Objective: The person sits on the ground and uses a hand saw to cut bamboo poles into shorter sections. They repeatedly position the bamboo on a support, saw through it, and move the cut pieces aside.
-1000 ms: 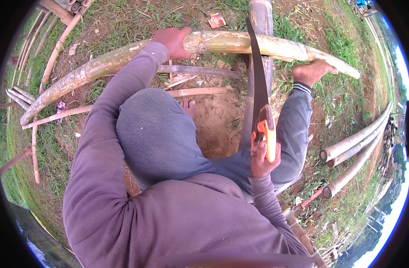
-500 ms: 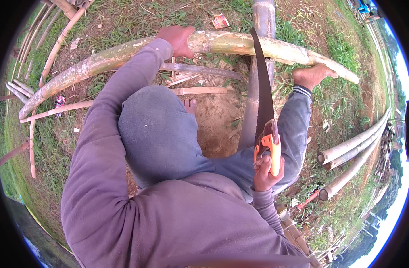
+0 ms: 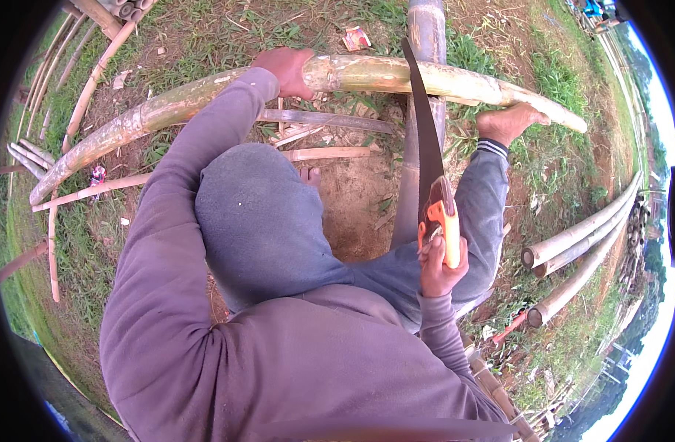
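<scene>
A long, curved bamboo pole [image 3: 382, 74] lies across the scene, resting over a thicker grey bamboo [image 3: 427, 40] that runs away from me. My left hand [image 3: 284, 72] is wrapped over the pole, left of that crossing. In my right hand [image 3: 442, 269] is a handsaw [image 3: 429, 140] with a dark tapering blade and an orange handle. The blade points away from me, and its far end lies across the pole near the crossing. I cannot tell whether the teeth have cut in. My bare right foot [image 3: 508, 122] presses against the pole farther right.
Split bamboo strips [image 3: 330, 153] lie on dirt and grass between me and the pole. Several cut bamboo poles [image 3: 573, 247] are at the right, near a red-orange tool [image 3: 511, 326]. More bamboo [image 3: 94, 81] stands at the far left. A crumpled wrapper [image 3: 356, 38] lies beyond the pole.
The saw has slid slightly forward, so its tip reaches farther past the pole. My left hand and foot keep their places on the pole. The whole view has shifted a little.
</scene>
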The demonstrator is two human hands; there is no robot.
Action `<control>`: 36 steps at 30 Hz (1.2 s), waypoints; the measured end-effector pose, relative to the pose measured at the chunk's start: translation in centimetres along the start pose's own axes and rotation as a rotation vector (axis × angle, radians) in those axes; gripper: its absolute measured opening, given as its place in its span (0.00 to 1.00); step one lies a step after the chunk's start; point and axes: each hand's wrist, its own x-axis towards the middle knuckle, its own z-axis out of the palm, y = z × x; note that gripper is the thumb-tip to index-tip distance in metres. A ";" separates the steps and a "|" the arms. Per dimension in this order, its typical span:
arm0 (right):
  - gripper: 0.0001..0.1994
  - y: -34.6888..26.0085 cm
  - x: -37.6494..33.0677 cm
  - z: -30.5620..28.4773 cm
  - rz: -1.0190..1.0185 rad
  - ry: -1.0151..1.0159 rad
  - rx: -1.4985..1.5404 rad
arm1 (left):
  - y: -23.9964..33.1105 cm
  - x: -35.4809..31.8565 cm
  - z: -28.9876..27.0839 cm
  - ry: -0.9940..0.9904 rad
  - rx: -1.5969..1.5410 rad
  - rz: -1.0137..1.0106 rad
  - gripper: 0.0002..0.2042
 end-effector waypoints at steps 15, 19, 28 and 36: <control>0.07 2.8 15.1 8.0 -0.090 -0.018 0.150 | 0.0 -0.7 0.6 0.187 -0.066 0.156 0.50; 0.11 1.5 14.4 8.0 -0.226 -0.017 0.036 | -1.0 -3.9 1.5 0.587 -0.066 0.227 0.47; 0.24 4.4 11.1 3.0 -0.343 -0.022 0.114 | -6.2 -19.5 3.0 0.041 -1.393 -0.166 0.26; 0.18 -16.6 10.8 -6.5 -0.849 0.132 -0.129 | 4.8 -25.8 -19.5 1.225 -0.554 0.540 0.19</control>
